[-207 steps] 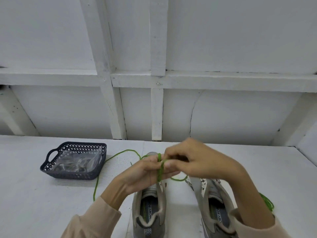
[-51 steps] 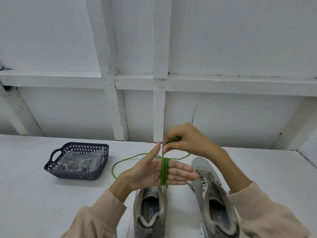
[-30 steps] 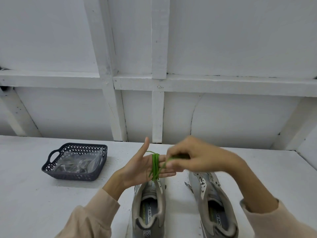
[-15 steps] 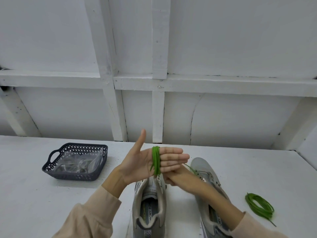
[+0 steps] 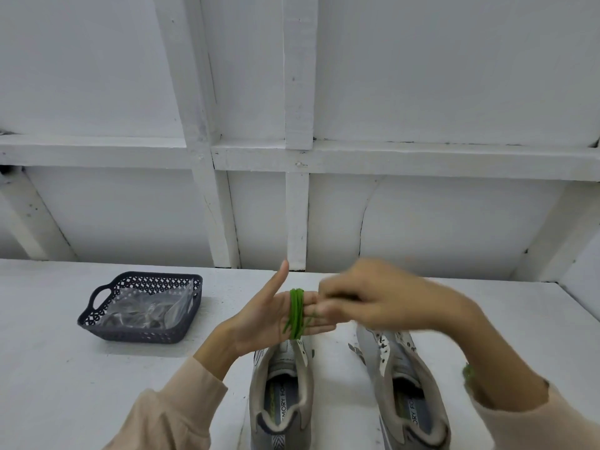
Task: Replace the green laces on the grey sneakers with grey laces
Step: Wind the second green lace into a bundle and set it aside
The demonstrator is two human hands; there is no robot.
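left hand (image 5: 259,319) above left sneaker (image 5: 282,384): flat, thumb up, green lace (image 5: 296,313) wound round fingers | right hand (image 5: 383,300): blurred, at lace end, grip unclear

The lace (image 5: 297,313) is coloured bright green. The sneakers (image 5: 425,378) are finished in grey, with cream collars (image 5: 307,396) and pale eyelet strips (image 5: 383,354) speckled in black; black lettering and a yellow-green stripe are printed on the insoles (image 5: 283,405). A black-and-white chevron is marked on one heel tab (image 5: 278,440). The basket (image 5: 139,332) is moulded in dark grey with a lattice of small holes, and a clear bag (image 5: 146,306) is laid in it. The desk (image 5: 65,384) and wall (image 5: 97,76) are painted white. The sleeves (image 5: 168,423) are coloured pale peach.
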